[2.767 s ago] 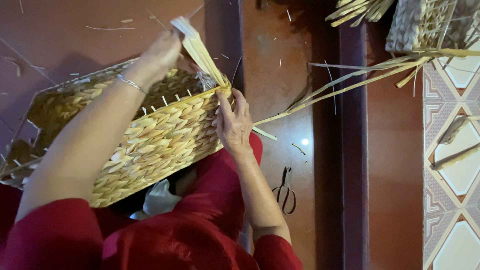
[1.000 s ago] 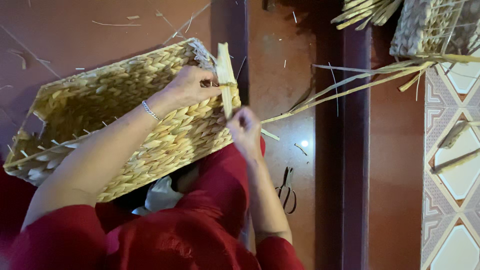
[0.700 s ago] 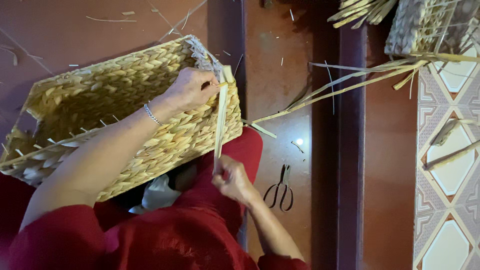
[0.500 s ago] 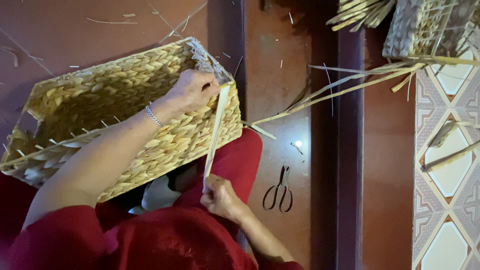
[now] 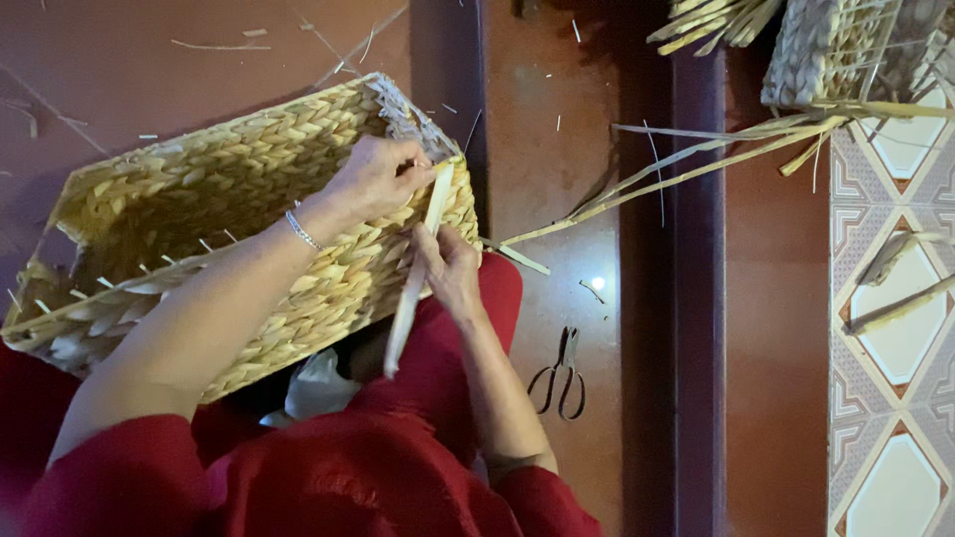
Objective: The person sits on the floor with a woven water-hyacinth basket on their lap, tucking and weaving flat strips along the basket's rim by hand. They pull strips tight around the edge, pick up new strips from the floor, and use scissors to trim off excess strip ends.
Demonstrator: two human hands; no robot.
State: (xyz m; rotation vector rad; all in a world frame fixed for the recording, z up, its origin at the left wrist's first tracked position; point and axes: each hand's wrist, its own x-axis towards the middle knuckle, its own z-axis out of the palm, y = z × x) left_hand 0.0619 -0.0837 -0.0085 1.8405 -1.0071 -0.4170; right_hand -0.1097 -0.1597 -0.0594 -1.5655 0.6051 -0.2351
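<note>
The left hand point(image 5: 378, 179) pins a pale flat reed strip point(image 5: 413, 283) at the rim of the rectangular woven straw basket point(image 5: 229, 219); beside it, the right hand point(image 5: 453, 273) closes around the strip, drawing it taut.

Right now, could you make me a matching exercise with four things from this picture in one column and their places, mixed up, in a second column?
Things:
1. scissors
2. woven basket
3. left hand
4. pale strip

Places:
A. on the person's lap
B. on the basket's top corner
C. on the brown floor, right of the red knee
D. hanging from the corner, beside the right hand

Pairs: 1-C, 2-A, 3-B, 4-D
</note>
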